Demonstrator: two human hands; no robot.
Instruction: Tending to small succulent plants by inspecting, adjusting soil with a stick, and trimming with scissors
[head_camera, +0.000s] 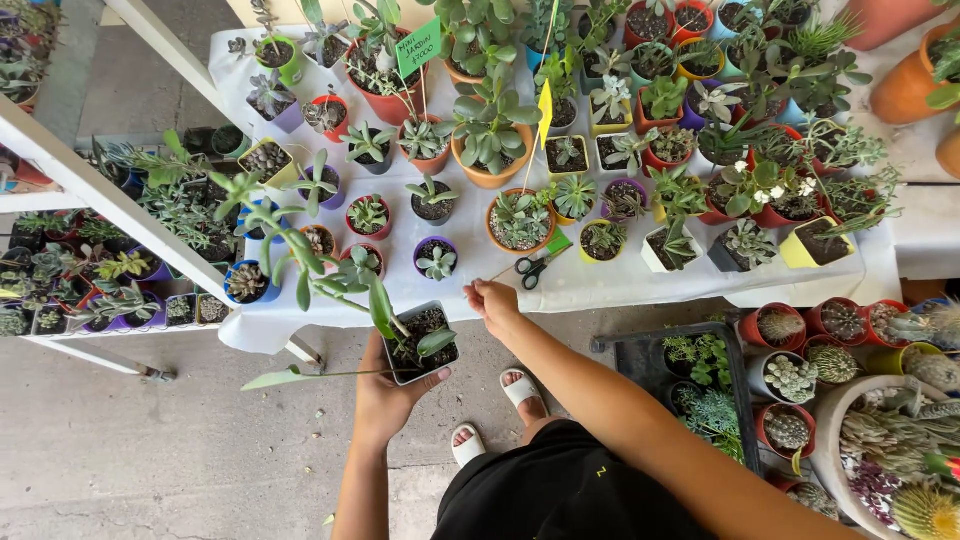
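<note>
Left hand (385, 392) grips small square grey plastic pot (425, 343); I keep it level while right hand (492, 301), fingers pinched empty, hovers beside it.

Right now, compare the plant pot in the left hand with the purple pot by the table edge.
The dark square pot is held off the table by the left hand; the purple pot is round and stands on it. The held plant is tall and leggy, the purple pot's a compact rosette. Both hold succulents.

Two bare arms reaching forward.
Left hand (385, 385) cupped palm-up, fingers curled in a grip; right hand (493, 302) stretched ahead, palm down, fingertips pinched together.
</note>
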